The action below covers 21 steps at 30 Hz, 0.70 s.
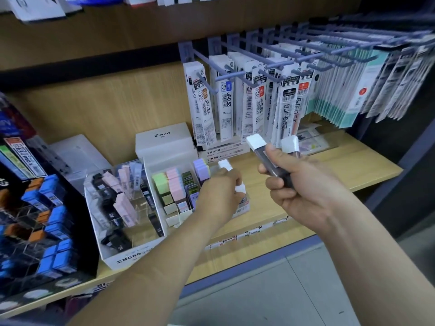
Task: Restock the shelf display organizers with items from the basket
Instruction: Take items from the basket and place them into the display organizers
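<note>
Wooden shelf (329, 165) carries a pastel-filled organizer (150, 182), at whose right edge the left hand (219, 191) curls its fingers round a white-capped case (224, 164), while further right the right hand (303, 184) grips 2 dark cases (266, 156) in curled fingers.

Shelf (341, 165): carries every organizer and box.
Display rack (35, 220): far left end of the shelf.
MONO organizer (127, 256): just right of the rack, at the shelf's front edge.
Second organizer (175, 218): against the MONO organizer's right side.
PILOT box (164, 140): behind both organizers.
Refill boxes (221, 154): stacked right of the PILOT box, under the hanging packs.
Refill packs (226, 107): on pegs (259, 60) above the shelf's right half.
Left grip (219, 196): at the second organizer's right edge, round a single case (224, 164).
Right grip (303, 191): right of the left grip, paired cases (266, 154) sticking up from it.
</note>
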Motion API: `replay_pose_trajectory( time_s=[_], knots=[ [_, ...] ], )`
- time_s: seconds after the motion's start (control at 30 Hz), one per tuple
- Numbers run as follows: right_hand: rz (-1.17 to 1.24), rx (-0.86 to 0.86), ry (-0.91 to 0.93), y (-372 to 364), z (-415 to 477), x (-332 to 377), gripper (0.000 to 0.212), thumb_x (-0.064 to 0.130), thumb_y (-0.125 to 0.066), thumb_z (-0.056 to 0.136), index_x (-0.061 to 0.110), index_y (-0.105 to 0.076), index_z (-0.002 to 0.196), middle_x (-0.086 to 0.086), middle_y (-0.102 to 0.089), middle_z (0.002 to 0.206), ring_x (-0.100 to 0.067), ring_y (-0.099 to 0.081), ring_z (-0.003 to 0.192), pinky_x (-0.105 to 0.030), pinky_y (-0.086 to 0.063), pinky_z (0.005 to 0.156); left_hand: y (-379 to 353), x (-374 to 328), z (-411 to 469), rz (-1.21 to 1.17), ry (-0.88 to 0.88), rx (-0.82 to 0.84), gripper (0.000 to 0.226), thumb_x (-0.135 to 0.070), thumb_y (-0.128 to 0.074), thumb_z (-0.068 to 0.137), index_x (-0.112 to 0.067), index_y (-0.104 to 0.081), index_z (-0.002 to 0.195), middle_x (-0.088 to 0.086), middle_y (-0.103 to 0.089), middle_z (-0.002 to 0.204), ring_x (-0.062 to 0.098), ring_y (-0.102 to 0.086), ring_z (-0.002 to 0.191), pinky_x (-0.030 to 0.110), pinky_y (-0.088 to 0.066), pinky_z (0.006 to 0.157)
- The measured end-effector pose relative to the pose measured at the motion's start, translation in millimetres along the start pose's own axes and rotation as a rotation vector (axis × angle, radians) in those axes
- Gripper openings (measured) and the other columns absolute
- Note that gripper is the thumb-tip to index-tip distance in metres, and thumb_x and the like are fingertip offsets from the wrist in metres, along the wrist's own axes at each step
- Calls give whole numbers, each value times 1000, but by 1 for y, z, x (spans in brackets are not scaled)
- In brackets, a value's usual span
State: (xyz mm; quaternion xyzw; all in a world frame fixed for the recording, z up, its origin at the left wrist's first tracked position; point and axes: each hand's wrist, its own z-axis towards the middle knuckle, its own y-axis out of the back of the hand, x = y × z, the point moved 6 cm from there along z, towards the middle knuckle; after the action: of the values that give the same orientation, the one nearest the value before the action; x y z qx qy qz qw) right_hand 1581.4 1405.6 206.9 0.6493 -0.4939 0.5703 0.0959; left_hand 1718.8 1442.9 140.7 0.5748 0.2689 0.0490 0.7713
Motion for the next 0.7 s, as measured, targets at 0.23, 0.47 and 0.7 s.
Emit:
replay_pose_trajectory(
  time_s=[0.23,0.47,0.7],
  knots=[
    [-109,-7,-10,4,3,-2,19,26,-66,89,10,-62,79,-3,-55,62,-5,-30,39,-13,-19,34,61,-14,-15,-1362,356,80,22,-25,-52,97,-9,-67,94,6,-62,70,14,-56,56,23,-53,56],
    [-184,37,-66,-7,-1,-9,26,38,-68,85,15,-61,78,-3,-52,59,-5,-24,39,-14,-14,34,79,-20,-24,-1362,221,116,15,-12,-65,83,-6,-69,96,6,-67,70,12,-61,58,20,-55,58],
    [-227,-71,-120,15,7,-4,50,54,-43,97,11,-68,92,-2,-48,58,-8,-22,40,-16,-16,33,77,9,-23,-1061,271,-92,11,-12,-66,88,-10,-71,98,7,-65,71,11,-57,57,22,-52,59]
  ],
)
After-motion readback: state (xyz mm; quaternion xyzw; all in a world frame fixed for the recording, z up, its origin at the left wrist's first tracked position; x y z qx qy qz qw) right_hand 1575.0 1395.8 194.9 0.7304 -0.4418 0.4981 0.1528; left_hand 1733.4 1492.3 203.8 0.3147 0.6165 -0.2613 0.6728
